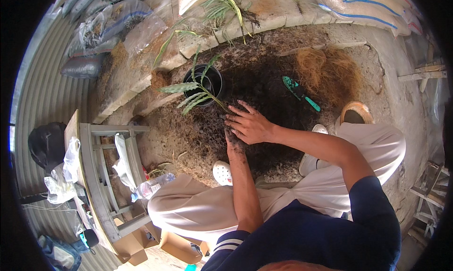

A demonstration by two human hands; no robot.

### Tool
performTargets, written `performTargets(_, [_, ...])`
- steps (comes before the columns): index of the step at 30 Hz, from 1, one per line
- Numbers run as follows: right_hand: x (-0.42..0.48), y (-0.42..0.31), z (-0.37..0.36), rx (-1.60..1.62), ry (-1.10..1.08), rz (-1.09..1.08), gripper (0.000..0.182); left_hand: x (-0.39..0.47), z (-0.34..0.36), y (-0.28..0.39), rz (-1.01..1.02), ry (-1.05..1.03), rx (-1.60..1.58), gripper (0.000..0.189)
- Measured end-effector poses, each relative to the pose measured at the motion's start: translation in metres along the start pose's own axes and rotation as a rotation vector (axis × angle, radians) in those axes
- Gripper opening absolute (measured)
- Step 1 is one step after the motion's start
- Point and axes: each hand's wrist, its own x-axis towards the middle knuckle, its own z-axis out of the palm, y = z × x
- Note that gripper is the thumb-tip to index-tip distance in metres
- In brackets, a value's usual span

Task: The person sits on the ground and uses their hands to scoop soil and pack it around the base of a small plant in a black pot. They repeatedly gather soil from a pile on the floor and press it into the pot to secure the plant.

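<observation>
A leafy green plant (pixel 198 88) leans to the upper left, its stem running down to my two soil-covered hands. My left hand (pixel 235 140) is cupped under the stem's base, partly covered by the other hand. Laid over the base from the right, my right hand (pixel 253 124) has its fingers somewhat spread. The roots between the palms are mostly hidden. Black plastic pots (pixel 220 80), one nested inside another, stand just behind the leaves. Dark potting soil (pixel 262 83) is heaped on the ground beneath and beyond my hands.
On the soil's right side lies a green hand trowel (pixel 300 93), near a pile of brown coconut fibre (pixel 327 71). Loose striped-leaf plants (pixel 226 12) rest on the concrete ledge (pixel 198 44). A wooden stool (pixel 132 154) and a plastic bottle (pixel 153 186) are at my left.
</observation>
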Motion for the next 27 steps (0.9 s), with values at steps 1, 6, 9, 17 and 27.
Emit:
performTargets(1, [0.001,-0.001,-0.001,0.005,0.025,0.015,0.037,0.000,0.001,-0.001,-0.005,-0.009,0.005,0.051])
performTargets(6, [0.004,-0.001,0.009,0.060,0.121,-0.026,0.035,0.001,-0.002,0.003,0.002,-0.018,0.026,0.050])
performTargets(9, [-0.001,0.005,0.018,0.093,0.176,-0.048,0.030,0.004,-0.001,-0.002,-0.012,-0.025,0.019,0.050])
performTargets(17, [-0.012,0.005,0.048,0.082,0.372,0.013,0.019,0.005,-0.002,-0.006,-0.012,-0.014,0.002,0.049])
performTargets(27, [-0.008,0.007,0.047,0.121,0.257,0.059,0.027,0.016,-0.025,-0.017,0.087,-0.202,0.013,0.046])
